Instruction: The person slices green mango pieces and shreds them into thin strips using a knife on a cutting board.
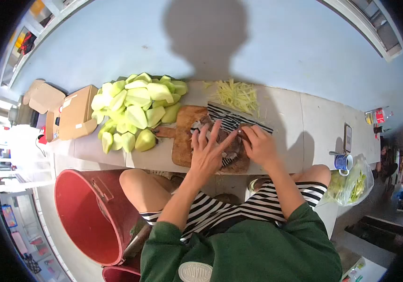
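Note:
My left hand (206,150) lies with its fingers spread over a brown, mottled patch with pale bits (232,152) on the wooden cutting board (182,136). Its index finger reaches toward my right hand (261,148), whose fingers are curled around a small dark brown piece (244,133). Just beyond my hands lies a flat black-and-white striped piece (225,116) with a grey far edge; whether it is cloth or a reflecting blade I cannot tell. Smaller striped bits show near my left fingers. Behind it sits a heap of pale green shreds (236,96).
Peeled green fruits (138,96) are piled left of the board, beside cardboard boxes (77,113). A red bucket (86,207) stands by my left leg. At right are a phone (348,137), a blue mug (342,163), a bottle (375,115) and a plastic bag (354,183).

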Tool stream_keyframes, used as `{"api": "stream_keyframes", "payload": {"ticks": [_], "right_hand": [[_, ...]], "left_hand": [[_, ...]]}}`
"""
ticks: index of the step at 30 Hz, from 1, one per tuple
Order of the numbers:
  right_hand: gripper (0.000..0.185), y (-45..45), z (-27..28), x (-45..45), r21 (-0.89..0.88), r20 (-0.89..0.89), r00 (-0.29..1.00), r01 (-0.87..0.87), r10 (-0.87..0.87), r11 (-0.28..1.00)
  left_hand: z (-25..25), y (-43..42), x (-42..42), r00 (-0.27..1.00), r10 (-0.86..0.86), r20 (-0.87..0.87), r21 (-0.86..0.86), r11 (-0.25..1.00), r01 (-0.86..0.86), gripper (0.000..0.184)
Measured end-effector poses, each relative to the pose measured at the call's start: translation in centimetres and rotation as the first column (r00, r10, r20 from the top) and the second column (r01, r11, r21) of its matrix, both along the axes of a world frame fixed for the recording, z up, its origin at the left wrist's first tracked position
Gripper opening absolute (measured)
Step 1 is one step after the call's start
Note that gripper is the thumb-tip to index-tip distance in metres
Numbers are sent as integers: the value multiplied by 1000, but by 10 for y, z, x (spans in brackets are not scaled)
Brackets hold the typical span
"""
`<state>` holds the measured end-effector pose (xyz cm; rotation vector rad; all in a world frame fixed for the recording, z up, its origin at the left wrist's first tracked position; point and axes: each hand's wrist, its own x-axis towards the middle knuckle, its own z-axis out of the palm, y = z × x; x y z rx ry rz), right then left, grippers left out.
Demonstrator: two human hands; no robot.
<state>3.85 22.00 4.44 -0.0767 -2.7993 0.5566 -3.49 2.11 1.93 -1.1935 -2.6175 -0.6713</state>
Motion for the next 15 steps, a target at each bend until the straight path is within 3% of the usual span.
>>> {"api": "stream_keyframes", "payload": {"ticks": [2,5,10,12,13,15], "right_hand": [[37,1,-4,6,15,-16,1000,5,-5,1000],[38,7,-3,17,52,-33,999,14,-13,999],[37,15,4,39,101,24,997,67,-70,993],[37,15,9,48,66,13,994,107,-109,992],[37,15,12,52,59,13,995,96,-97,994],[36,9,12,62,-194,113,973,220,-201,956]], "left_hand": [[-3,18,-15,986,-100,-130,-135,987,82,74],[2,37,-34,978,-200,-66,-124,974,191,75],[-18,50,-86,967,-166,-192,-332,938,95,71],[-30,41,-110,984,65,-165,-311,944,-114,65],[-23,31,-114,983,75,-166,-317,940,-125,65],[-11,5,-126,961,274,-39,-172,945,-276,46]]}}
